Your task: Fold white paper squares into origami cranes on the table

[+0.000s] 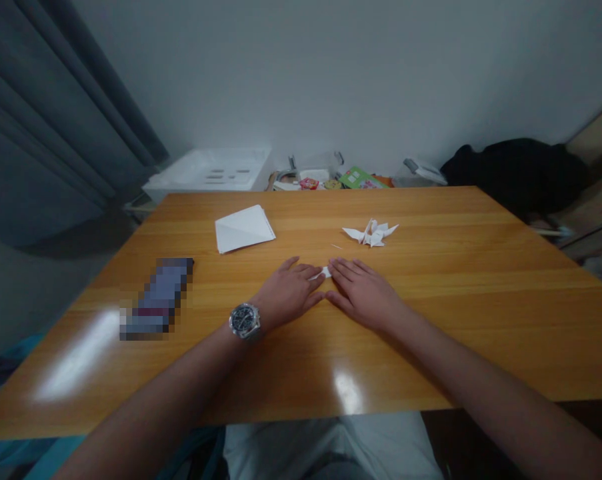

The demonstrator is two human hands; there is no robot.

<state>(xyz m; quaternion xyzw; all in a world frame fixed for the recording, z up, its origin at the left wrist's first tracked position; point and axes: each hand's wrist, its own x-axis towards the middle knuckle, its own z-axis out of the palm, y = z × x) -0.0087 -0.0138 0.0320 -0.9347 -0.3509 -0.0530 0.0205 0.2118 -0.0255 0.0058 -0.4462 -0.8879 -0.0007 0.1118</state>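
A small piece of folded white paper (pixel 326 273) lies on the wooden table, mostly hidden beneath my fingers. My left hand (pixel 291 291), with a metal watch (pixel 245 321) on its wrist, rests palm down with its fingertips on the paper's left side. From the other side, my right hand (pixel 363 291) lies flat, its fingertips covering the paper's right part. Both hands have their fingers stretched out, and the two thumbs almost meet in front of the paper. Just beyond my right hand sits a folded white paper crane (pixel 372 233) with spread wings.
A stack of white paper sheets (pixel 245 229) lies at the back left of the table (pixel 455 267). A blurred-out phone-like object (pixel 158 300) is on the left. Behind the far edge are a white plastic tray (pixel 215 170), a green packet (pixel 361 179) and a black cloth heap (pixel 515 170).
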